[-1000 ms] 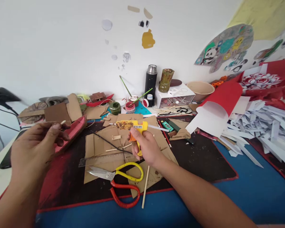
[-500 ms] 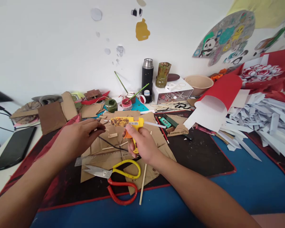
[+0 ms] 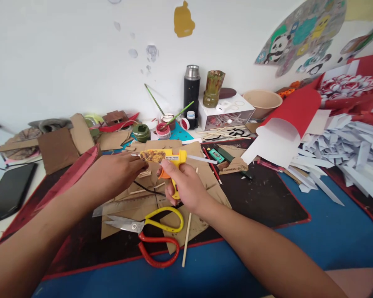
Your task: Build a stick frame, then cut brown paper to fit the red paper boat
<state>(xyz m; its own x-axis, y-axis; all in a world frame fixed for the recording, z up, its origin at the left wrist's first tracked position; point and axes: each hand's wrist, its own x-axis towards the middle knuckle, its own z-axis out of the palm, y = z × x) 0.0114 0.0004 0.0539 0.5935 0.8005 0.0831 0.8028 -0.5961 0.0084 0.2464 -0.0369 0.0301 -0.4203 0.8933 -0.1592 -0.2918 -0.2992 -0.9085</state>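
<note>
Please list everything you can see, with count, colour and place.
Glue gun: 1, yellow, centre
Scissors: 1, red-yellow, front
Loose stick: 1, pale, right of scissors
Large mat: 1, dark, red-edged, middle
Phone: 1, black, left
Flask: 1, black, rear
Box: 1, white, beside flask
Vase: 1, olive, on box
Bowl: 1, beige, right of box
Small jars: several, mixed colours, near flask
Cardboard pieces: several, brown, centre and left
Flowers: several, red-white, right
Paper strips: many, white, right
Right hand: 1, bare, gripping glue gun
Left hand: 1, bare, beside glue gun
</note>
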